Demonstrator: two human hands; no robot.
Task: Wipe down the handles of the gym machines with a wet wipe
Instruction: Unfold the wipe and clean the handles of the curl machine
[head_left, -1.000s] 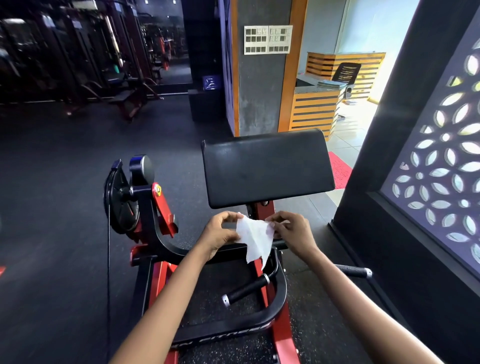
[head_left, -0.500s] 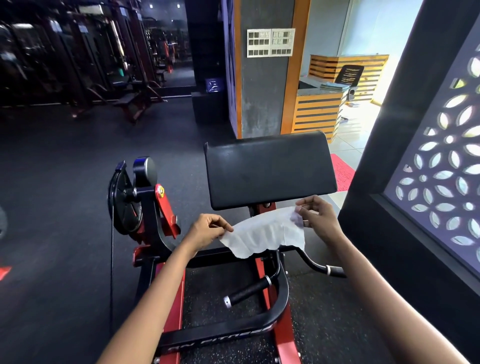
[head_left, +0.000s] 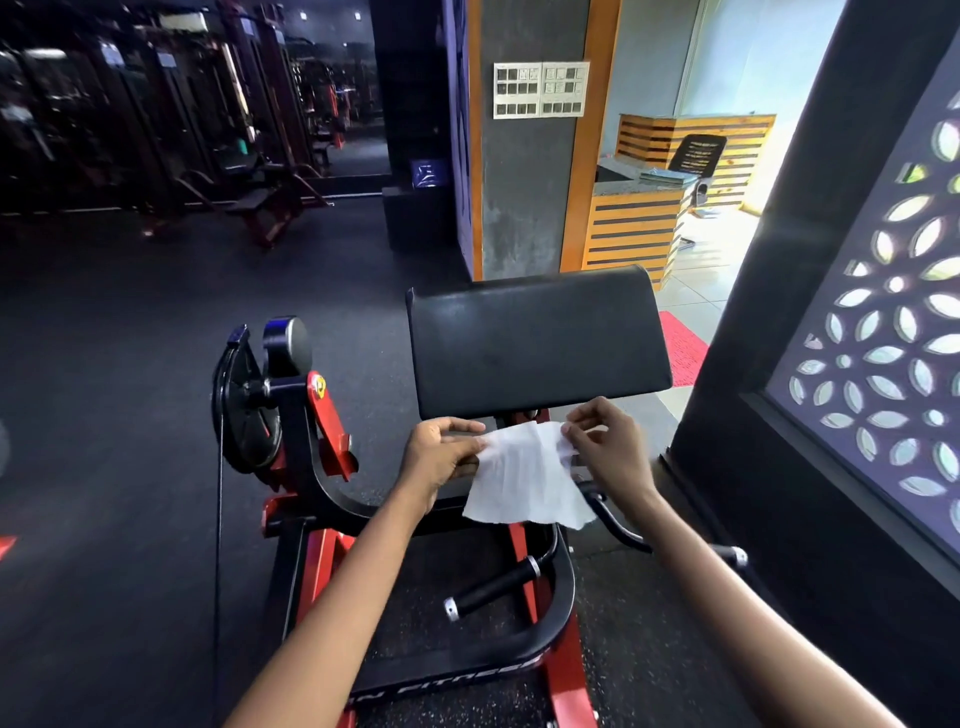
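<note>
The white wet wipe (head_left: 524, 475) hangs in front of the black arm pad (head_left: 535, 340), pinched at its top corners by the left hand (head_left: 441, 454) and the right hand (head_left: 608, 447); it looks thin, limp and light, so corners seem the best hold.

Wipe (head_left: 524, 478) between hands — pad (head_left: 535, 338) just behind.
</note>
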